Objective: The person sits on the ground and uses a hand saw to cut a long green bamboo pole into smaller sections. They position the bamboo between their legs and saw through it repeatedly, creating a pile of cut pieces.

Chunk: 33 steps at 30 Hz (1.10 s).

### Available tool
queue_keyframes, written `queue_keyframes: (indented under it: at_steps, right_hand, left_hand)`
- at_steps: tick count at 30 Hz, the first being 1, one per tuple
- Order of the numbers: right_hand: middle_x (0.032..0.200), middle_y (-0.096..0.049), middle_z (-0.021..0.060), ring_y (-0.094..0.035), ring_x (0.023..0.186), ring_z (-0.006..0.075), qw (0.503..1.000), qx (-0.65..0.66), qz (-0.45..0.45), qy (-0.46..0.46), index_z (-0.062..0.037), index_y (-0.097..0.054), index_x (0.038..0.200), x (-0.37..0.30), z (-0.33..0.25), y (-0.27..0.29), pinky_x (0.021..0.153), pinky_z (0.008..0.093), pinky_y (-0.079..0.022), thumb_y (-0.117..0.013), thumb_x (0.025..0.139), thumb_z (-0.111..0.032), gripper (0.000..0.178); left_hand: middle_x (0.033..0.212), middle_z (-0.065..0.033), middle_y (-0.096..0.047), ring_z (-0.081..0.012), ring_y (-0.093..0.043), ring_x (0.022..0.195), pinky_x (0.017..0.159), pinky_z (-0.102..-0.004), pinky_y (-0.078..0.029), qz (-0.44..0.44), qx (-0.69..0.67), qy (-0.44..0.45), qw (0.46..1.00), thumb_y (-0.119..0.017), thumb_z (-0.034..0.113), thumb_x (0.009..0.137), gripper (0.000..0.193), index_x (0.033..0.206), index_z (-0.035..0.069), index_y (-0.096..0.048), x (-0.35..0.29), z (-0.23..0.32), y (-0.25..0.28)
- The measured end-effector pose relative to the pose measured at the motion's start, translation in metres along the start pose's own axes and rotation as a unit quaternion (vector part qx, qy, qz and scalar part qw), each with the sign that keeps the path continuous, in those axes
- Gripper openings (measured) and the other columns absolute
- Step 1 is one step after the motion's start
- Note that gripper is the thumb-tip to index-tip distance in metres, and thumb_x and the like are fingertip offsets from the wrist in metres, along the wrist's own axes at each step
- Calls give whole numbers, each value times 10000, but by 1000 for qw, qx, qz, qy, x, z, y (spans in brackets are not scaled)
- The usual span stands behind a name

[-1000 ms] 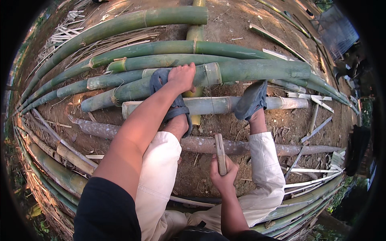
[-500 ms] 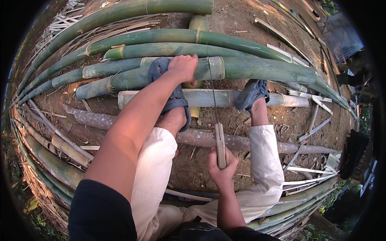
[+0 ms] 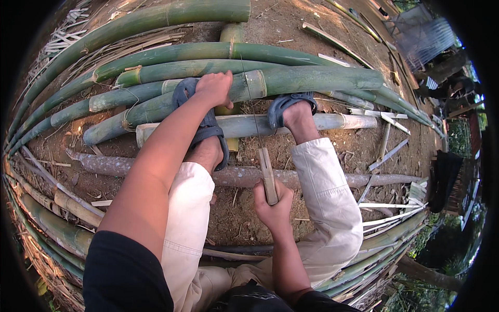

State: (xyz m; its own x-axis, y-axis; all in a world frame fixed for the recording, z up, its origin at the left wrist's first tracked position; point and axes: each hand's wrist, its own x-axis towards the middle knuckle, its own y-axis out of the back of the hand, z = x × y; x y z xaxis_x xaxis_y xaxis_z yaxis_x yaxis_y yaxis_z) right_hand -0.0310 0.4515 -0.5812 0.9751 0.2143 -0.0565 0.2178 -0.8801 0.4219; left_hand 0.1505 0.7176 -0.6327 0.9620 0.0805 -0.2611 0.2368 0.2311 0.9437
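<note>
A thick green bamboo pole [image 3: 317, 81] lies crosswise in front of me. My left hand [image 3: 214, 89] is closed over its top, the thumb down the near side. Beside that hand, my left sandal [image 3: 208, 130] presses on the same pole. In my right hand [image 3: 274, 203] is the wooden handle of a handsaw [image 3: 267, 177], fingers wrapped round it. Its thin blade points away from me and crosses the pole just left of a pale joint ring. My right sandal [image 3: 291, 105] sits against the pole's near side, right of the blade.
More green bamboo poles [image 3: 171, 54] lie beyond, over a crosswise bamboo support [image 3: 232, 34]. Nearer is a shorter bamboo length [image 3: 244, 125], then a mottled brown pole [image 3: 234, 176]. Split strips [image 3: 390, 208] lie at the right, and stacked bamboo [image 3: 57, 223] at the lower left.
The view has shifted, so the scene sits farther left. My right foot has moved up against the pole, whose right end looks raised. The saw handle is slightly farther forward and more tilted.
</note>
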Motion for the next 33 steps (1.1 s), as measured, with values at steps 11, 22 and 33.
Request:
queue_keyframes:
  at_steps: [11, 22, 33]
  right_hand:
    - [560, -555, 33, -510, 529, 60, 1000, 22, 13, 14, 10, -623, 753, 3, 7, 0, 513, 284, -437, -650, 884, -87, 165]
    - [562, -562, 35, -515, 529, 56, 999, 44, 20, -5, 8, -608, 733, 0, -9, -8, 500, 287, -432, -652, 896, -77, 189]
    - [583, -514, -8, -439, 568, 38, 999, 1, -3, -37, -16, -586, 729, 3, -11, 6, 507, 262, -392, -682, 968, -215, 325]
  left_hand:
    - [1149, -197, -678, -361, -651, 1113, 929, -437, -531, 0, 7, 6, 1000, -913, 385, 646, 790, 1209, -2, -517, -2, 4, 4]
    - [1107, -202, -702, -353, -671, 1091, 916, -428, -547, -9, 14, -2, 1000, -929, 377, 619, 781, 1171, -15, -541, -3, 6, 8]
    - [1162, -194, -677, -347, -652, 1128, 949, -426, -533, 1, 11, -1, 1000, -916, 400, 639, 859, 1263, -18, -500, 0, 3, 4]
